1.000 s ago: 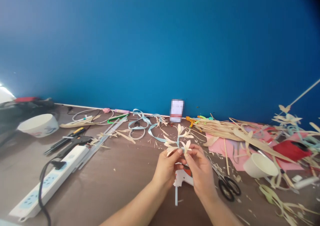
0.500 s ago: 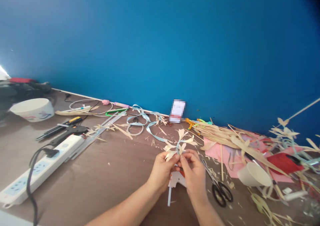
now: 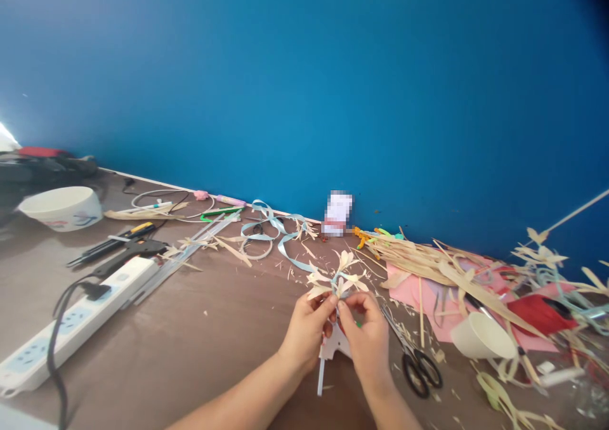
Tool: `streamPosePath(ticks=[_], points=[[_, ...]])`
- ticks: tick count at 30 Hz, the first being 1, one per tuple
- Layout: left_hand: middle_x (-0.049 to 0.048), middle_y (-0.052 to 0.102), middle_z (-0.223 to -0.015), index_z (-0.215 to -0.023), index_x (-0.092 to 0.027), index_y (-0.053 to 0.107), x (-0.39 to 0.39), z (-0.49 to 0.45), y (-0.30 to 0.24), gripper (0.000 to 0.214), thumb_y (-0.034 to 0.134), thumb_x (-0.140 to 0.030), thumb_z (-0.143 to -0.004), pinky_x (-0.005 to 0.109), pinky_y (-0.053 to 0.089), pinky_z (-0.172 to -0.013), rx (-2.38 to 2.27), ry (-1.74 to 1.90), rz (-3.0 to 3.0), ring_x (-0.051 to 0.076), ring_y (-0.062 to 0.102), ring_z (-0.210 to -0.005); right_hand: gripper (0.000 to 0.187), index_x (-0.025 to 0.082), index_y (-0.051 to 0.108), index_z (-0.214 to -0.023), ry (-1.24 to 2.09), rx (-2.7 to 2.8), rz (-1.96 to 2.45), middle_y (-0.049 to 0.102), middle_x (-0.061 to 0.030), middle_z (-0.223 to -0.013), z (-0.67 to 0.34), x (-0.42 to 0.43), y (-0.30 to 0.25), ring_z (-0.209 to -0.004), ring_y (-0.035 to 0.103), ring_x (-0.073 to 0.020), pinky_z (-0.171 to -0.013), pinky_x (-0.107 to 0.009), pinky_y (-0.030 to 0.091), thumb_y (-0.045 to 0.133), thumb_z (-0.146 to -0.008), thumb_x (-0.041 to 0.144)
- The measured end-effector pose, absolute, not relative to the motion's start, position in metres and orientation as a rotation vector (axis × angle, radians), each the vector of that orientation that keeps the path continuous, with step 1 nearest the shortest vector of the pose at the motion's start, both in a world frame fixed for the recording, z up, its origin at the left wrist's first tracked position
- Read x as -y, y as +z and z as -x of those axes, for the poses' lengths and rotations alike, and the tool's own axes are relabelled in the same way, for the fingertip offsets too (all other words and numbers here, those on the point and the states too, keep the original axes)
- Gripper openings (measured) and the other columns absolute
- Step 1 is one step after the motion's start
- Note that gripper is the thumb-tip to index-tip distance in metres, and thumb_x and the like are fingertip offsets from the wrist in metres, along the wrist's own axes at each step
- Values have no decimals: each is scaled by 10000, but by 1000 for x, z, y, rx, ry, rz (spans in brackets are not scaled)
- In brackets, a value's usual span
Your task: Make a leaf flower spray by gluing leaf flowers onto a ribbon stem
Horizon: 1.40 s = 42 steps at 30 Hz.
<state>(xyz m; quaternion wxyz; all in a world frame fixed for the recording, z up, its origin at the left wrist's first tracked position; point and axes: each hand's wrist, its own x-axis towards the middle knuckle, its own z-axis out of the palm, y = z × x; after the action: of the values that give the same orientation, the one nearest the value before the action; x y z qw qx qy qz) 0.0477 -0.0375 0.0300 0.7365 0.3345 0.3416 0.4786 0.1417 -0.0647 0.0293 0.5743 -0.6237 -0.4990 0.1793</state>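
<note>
Pale straw flower sprig (image 3: 339, 276) on light-blue ribbon stem, held upright above table

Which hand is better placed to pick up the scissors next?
Probably the right hand: the scissors lie just beside it, on its outer side; the left hand is farther. Both pinch the flower.

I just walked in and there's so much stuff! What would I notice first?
In the middle, the left hand and right hand pinch a small cream straw-petal flower sprig above the brown table. Behind rises a big bright blue wall, and at the right a messy heap of tan straw strips lies on a pink sheet.
</note>
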Motion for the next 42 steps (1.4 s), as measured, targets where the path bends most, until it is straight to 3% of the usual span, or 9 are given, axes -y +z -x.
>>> streamPosePath(ticks=[5, 13, 19, 24, 27, 32, 35, 38, 42], points=[[-36, 468, -516, -735, -117, 567, 38, -48, 28, 259, 639, -358, -675, 150, 250, -331, -707, 1050, -784, 43, 372, -398, 199, 184, 554, -862, 538, 1054, 1358, 592, -26, -761, -141, 65, 24, -712, 555, -171, -635, -282, 447, 605, -698, 284], [-89, 351, -401, -693, -120, 578, 39, -48, 31, 257, 659, -361, -656, 162, 185, -336, -752, 1039, -790, 14, 232, -327, 177, 178, 563, -682, 618, 1080, 1375, 598, -13, -626, -144, 65, 24, -593, 556, -158, -547, -256, 449, 590, -711, 351], [-22, 523, -523, -698, -109, 611, 41, -48, 37, 263, 725, -307, -567, 177, 358, -432, -728, 1019, -738, 58, 442, -435, 170, 186, 550, -660, 600, 1060, 1419, 575, 0, -574, -148, 65, 25, -549, 537, -154, -519, -254, 437, 581, -710, 346], [-64, 430, -421, -674, -113, 595, 41, -48, 36, 223, 689, -302, -603, 167, 215, -335, -796, 1014, -793, 28, 300, -331, 180, 181, 550, -639, 595, 1082, 1420, 572, 1, -581, -144, 67, 23, -557, 528, -148, -536, -248, 430, 592, -704, 344], [-57, 464, -448, -651, -125, 579, 40, -47, 36, 194, 679, -284, -599, 169, 206, -338, -814, 1012, -767, 25, 289, -329, 187, 174, 558, -648, 625, 1099, 1406, 575, -3, -603, -144, 66, 23, -572, 522, -146, -558, -249, 426, 593, -706, 349], [-25, 560, -526, -624, -123, 591, 23, -33, 43, 142, 668, -234, -579, 161, 212, -381, -835, 1163, -738, 20, 309, -373, 167, 178, 568, -803, 593, 1216, 1444, 576, -20, -704, -166, 68, 46, -666, 538, -165, -619, -267, 433, 543, -744, 333], [-15, 590, -569, -626, -125, 592, 4, -19, 45, 134, 659, -221, -562, 160, 191, -383, -919, 1265, -710, 13, 281, -377, 273, 237, 588, -907, 518, 1683, 1695, 581, -6, -728, -181, 79, 60, -656, 534, -180, -591, -277, 416, 632, -656, 334], [-19, 586, -571, -619, -129, 596, -8, -10, 42, 126, 651, -222, -553, 160, 183, -381, -957, 1268, -705, 16, 293, -384, 380, 248, 596, -925, 320, 2096, 1900, 602, -41, -818, -181, 93, 53, -783, 541, -259, -660, -338, 411, 702, -563, 292], [-10, 588, -557, -596, -126, 595, -12, -10, 32, 120, 656, -208, -535, 149, 220, -387, -948, 1175, -714, 26, 347, -407, 416, 210, 539, -1084, 145, 2219, 1968, 591, -79, -891, -169, 101, 25, -842, 528, -285, -698, -381, 419, 604, -673, 221]])
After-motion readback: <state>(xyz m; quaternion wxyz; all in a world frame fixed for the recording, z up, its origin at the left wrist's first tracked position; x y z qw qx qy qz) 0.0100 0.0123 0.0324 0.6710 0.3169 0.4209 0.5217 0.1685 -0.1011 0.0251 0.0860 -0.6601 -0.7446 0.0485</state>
